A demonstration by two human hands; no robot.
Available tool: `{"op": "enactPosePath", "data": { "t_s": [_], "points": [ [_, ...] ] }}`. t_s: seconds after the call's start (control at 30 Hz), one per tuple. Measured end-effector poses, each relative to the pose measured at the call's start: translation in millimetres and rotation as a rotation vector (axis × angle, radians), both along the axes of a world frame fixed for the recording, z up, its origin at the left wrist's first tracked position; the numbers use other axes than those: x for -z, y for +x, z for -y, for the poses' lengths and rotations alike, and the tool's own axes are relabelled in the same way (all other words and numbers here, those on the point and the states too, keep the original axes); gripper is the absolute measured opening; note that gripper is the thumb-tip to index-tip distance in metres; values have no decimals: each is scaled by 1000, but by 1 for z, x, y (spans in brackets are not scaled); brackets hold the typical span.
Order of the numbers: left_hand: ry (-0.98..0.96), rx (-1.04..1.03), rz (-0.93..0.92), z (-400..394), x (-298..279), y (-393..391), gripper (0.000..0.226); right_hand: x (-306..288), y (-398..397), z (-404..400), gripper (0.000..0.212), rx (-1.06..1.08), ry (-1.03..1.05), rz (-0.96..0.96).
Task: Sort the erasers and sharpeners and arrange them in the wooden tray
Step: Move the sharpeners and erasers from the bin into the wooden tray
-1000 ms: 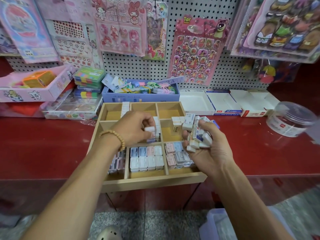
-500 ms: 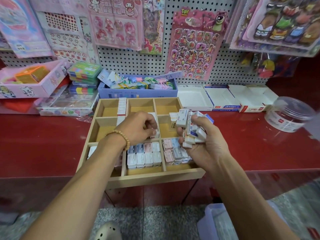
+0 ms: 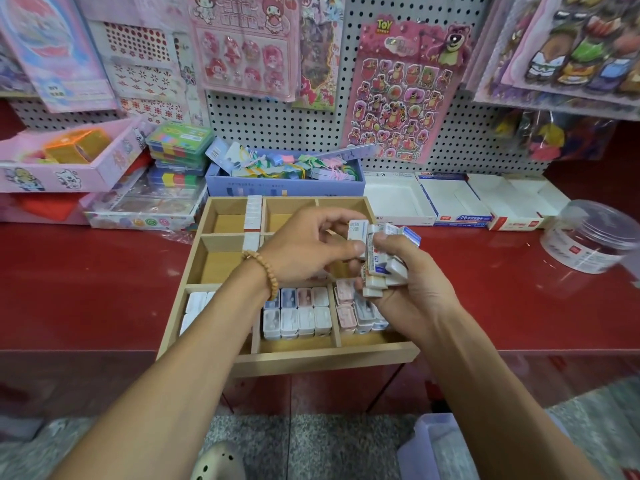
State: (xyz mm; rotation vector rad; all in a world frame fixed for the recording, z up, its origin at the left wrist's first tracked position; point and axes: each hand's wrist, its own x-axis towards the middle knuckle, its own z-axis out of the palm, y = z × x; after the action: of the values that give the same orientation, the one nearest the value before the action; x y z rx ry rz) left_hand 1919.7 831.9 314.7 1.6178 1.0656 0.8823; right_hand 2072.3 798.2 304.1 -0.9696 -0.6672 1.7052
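Note:
A wooden tray [image 3: 294, 356] with several compartments sits on the red counter, its front edge past the counter's edge. Pastel sharpeners [image 3: 298, 315] fill the front compartments. A row of white erasers [image 3: 252, 216] stands in the back left compartments. My right hand [image 3: 412, 289] grips a bundle of white erasers [image 3: 384, 261] above the tray's right side. My left hand [image 3: 304, 247] reaches across and pinches one eraser [image 3: 358, 233] at the top of that bundle. The tray's middle compartments are hidden under my hands.
Behind the tray stands a blue box of clips [image 3: 284, 174]. White cardboard boxes [image 3: 453, 202] lie at the back right, and a clear round tub [image 3: 592, 240] lies on the counter at the far right. A pink box [image 3: 69, 168] and stacked cases [image 3: 178, 150] sit at the left.
My left hand has lifted from the tray's middle compartment and moved right to the bundle in my right hand, where it now pinches an eraser. My right hand stayed about where it was.

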Motion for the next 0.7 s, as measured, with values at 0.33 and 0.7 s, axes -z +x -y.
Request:
{"op": "enactPosePath", "data": {
  "t_s": [0.33,0.7],
  "points": [
    [91,-308,-74,-14,-6,-43,21,-5,0,-14,46,70,-129,70],
    [77,-447,-241,-18,2,-100,19,-2,1,-19,35,37,-130,16]
  ]
}}
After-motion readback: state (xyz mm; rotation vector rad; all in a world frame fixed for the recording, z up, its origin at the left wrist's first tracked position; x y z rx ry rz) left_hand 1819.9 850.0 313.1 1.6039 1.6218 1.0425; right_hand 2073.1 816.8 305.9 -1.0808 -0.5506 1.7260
